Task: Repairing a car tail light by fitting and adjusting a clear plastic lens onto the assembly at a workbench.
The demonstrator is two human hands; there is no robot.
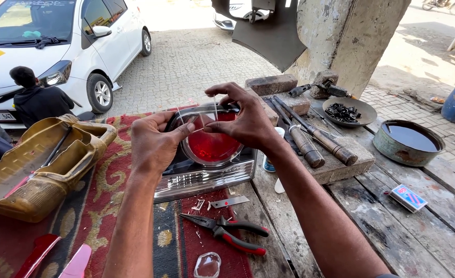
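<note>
Both our hands, left hand (153, 144) and right hand (243, 121), pinch a clear plastic shard (203, 117) in closed fingers above the tail lamp (209, 164).

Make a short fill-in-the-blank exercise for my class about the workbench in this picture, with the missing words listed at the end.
1. Both hands, the left hand and the right hand, hold a clear piece of plastic over a car ____ lamp with a round red lens.
2. The pliers on the patterned cloth have red and ____ handles.
3. The round metal pan at the right holds a dark ____.
4. The car parked behind the bench is ____.

Missing words: tail; black; liquid; white
</note>
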